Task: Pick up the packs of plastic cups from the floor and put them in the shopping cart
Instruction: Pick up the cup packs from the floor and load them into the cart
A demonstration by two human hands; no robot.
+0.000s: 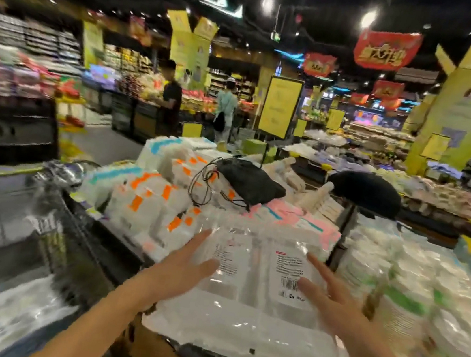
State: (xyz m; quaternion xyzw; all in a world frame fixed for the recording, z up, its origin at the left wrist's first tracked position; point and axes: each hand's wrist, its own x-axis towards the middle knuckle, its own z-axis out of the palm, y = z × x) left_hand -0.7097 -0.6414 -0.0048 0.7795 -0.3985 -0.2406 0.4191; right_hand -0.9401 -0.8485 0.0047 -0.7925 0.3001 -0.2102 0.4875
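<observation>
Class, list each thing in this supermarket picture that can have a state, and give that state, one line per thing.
Clear pack of cups: lying flat on the heap, label side up, sealed.
Left hand: open, fingers spread, at the pack's left edge, no grip.
Right hand: open, fingers spread, at the pack's right edge, no grip.
Black drawstring bag: lying slack on the packs, cords loose.
Orange-labelled packs: piled, sealed.

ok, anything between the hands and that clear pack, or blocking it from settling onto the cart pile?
Nothing between them: the left hand and right hand lie open-fingered on the clear pack of cups. It already sits on the heaped cart. Ahead, a black drawstring bag lies on the orange-labelled packs, beyond the pack's far edge.
</observation>
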